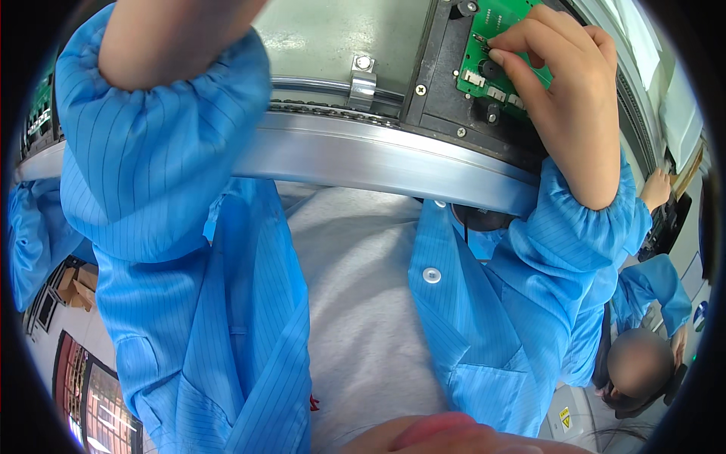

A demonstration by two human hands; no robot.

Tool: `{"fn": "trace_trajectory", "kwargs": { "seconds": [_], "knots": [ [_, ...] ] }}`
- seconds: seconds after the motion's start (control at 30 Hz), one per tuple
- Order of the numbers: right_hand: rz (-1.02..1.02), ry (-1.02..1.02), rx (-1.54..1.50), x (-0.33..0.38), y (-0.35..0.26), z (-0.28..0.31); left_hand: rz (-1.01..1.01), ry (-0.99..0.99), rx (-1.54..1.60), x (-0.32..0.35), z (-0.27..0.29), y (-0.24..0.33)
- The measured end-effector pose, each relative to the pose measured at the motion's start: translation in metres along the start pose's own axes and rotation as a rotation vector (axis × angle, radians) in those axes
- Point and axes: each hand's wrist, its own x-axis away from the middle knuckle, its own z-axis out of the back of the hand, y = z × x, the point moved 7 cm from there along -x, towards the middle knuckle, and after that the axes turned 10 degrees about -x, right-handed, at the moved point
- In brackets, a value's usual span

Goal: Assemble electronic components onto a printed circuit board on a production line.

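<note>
My right hand (567,83) is over a green circuit board (473,57) at the upper right. Its thumb and forefinger are closed in a pinch at the board's left part, and whatever they hold is too small to make out. Just below the fingertips a round black component (490,69) stands on the board. White connectors (474,78) line the board's near edge. The board sits in a black fixture (431,98) with screws and black posts, partly covered by my hand. My left forearm (174,38) reaches out past the top edge, so my left hand is out of sight.
A silver metal rail (340,155) runs across in front of my body, with a chain (318,110) and a bracket (363,79) behind it. Another green board (39,106) shows at the far left. A co-worker in blue (650,295) is at the lower right.
</note>
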Motion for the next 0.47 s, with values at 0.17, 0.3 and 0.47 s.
{"fn": "trace_trajectory", "kwargs": {
  "seconds": [0.17, 0.3, 0.47],
  "knots": [
    [-0.029, -0.029, 0.085, -0.003, -0.013, 0.014, -0.22, -0.025, -0.265, -0.02, 0.04, -0.032],
    [-0.138, -0.044, 0.033, -0.013, -0.01, 0.01, 0.078, 0.052, -1.125, 0.008, 0.166, -0.153],
    [-0.139, -0.039, 0.054, -0.001, 0.003, 0.005, 0.694, -0.116, -1.421, 0.028, 0.247, -0.268]
  ]
}}
